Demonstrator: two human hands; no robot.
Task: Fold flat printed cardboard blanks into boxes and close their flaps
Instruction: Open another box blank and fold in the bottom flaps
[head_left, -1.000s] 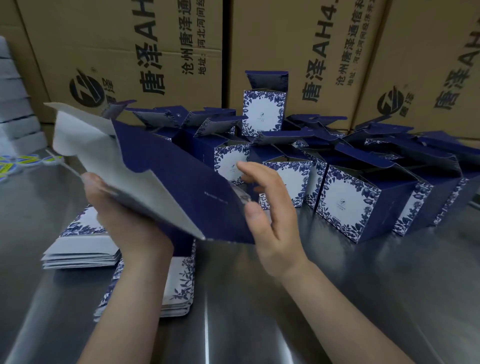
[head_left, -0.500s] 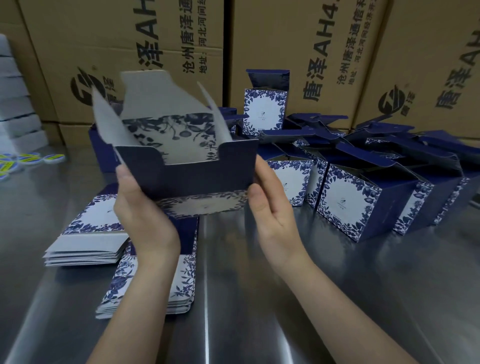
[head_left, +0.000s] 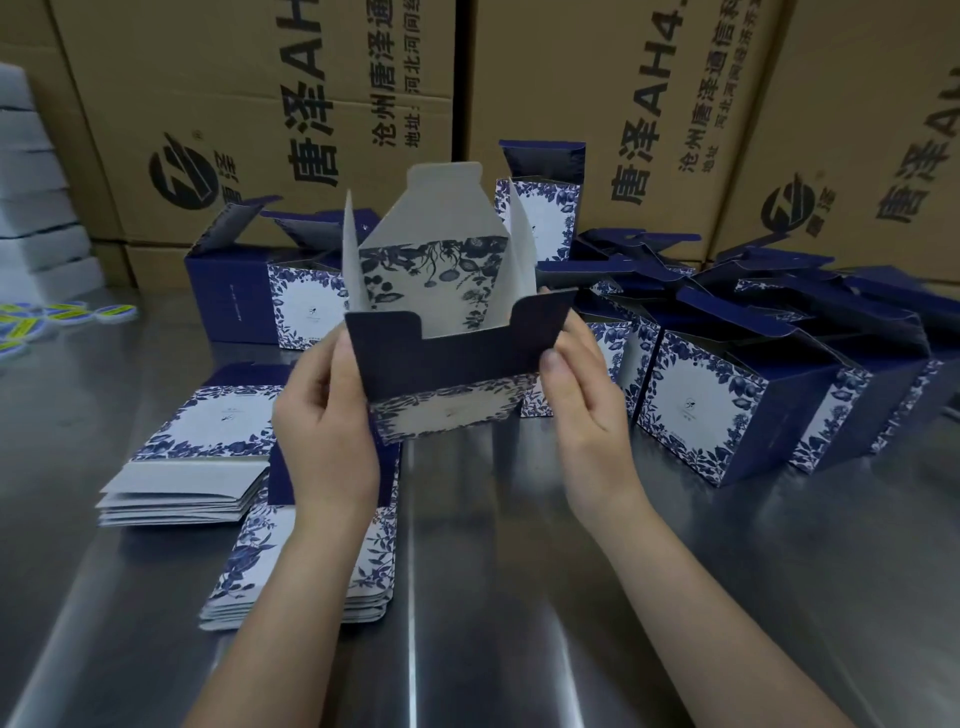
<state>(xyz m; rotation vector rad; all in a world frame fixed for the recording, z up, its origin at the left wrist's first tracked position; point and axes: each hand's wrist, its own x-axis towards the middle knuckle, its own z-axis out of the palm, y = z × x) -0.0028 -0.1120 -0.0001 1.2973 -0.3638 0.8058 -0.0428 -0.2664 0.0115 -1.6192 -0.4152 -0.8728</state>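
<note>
The half-formed box is held in the air above the steel table, its open end turned up, so its long axis runs from the hands upward and a little away. The left hand grips its left wall and the right hand pinches its right wall, thumb in front and fingers behind; both hands are equally near. Four flaps stand open: the notched navy flap on the near side, the tall grey flap on the far side, and two narrow side flaps between them. I judge that the side flaps should fold inward first, since each stands just above the hand of its own side. Inside the box only the flower print shows, and nothing is put in. Below and left of the box lie two stacks of flat blanks. To its right and behind it stand folded boxes with lids up; what they hold is hidden.
</note>
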